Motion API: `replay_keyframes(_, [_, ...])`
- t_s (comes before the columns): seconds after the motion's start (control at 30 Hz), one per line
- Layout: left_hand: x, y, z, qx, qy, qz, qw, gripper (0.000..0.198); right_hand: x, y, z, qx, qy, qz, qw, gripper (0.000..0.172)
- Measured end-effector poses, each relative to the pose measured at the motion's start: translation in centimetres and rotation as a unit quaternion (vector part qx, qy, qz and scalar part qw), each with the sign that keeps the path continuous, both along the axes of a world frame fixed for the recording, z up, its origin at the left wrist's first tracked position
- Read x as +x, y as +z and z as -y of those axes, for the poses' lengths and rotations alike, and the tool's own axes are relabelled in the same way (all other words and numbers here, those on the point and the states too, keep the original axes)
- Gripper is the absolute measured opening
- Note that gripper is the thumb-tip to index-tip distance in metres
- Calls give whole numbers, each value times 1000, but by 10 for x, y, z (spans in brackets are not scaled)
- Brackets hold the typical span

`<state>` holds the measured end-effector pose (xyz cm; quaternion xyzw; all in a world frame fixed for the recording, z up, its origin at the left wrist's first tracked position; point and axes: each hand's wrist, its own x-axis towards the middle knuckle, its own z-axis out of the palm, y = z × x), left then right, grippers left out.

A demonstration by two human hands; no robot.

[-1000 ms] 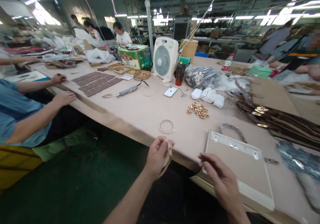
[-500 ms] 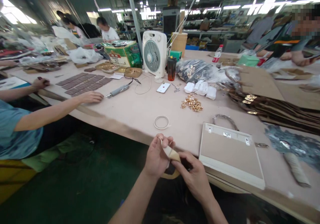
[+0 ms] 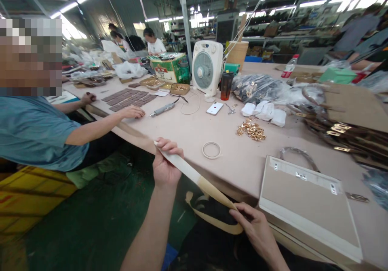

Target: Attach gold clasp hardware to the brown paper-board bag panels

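Note:
A long strip of tape (image 3: 209, 188), white toward one end and yellowish along the rest, stretches between my two hands over the table's front edge. My left hand (image 3: 167, 164) is closed on its white end. Further right and lower, my right hand (image 3: 253, 226) pinches the yellowish part between thumb and fingers. Past that grip the strip loops back in a loose curl above my lap. A flat beige panel (image 3: 309, 202) with metal fittings along its far side lies on the table beside my right hand. A thin pale roll of tape (image 3: 211, 150) rests beyond the strip.
Gold-coloured metal pieces (image 3: 251, 129) lie heaped beyond the roll. Behind them are a phone (image 3: 214, 108), a dark tumbler (image 3: 226, 86) and a white fan (image 3: 207, 67). Brown bag pieces (image 3: 348, 113) are stacked at right. A co-worker's hand (image 3: 133, 112) rests near a grey handheld tool (image 3: 163, 109).
My hands have moved apart, the left one up and leftward, and the strip is now drawn out between them. The view has turned left, bringing more of the co-worker into sight.

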<state>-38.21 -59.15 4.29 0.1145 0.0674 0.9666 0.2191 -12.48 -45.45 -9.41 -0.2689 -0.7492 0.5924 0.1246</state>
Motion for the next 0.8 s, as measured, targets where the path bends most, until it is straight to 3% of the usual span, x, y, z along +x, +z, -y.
replay_keyframes(0.27, [-45, 39, 35, 52, 65, -88, 993, 8, 5, -13, 1, 68, 54, -21, 996, 40])
replay_keyframes(0.4, [-48, 61, 45, 24, 102, -101, 989, 31, 1, -22, 6, 132, 34, -10, 991, 40])
replay_keyframes(0.53, [-39, 73, 42, -10, 136, -144, 980, 21, -17, -20, 20, 117, 54, -11, 992, 39])
replay_keyframes(0.63, [-24, 74, 30, -50, 140, -174, 974, 11, -39, 2, 39, 67, 97, -48, 992, 36])
replay_keyframes(0.73, [-2, 74, 14, -94, 137, -239, 957, 12, -55, 42, 62, 19, 186, -114, 976, 29])
replay_keyframes(0.8, [12, 72, 5, -150, 152, -309, 927, 14, -60, 70, 77, 13, 271, -139, 952, 28])
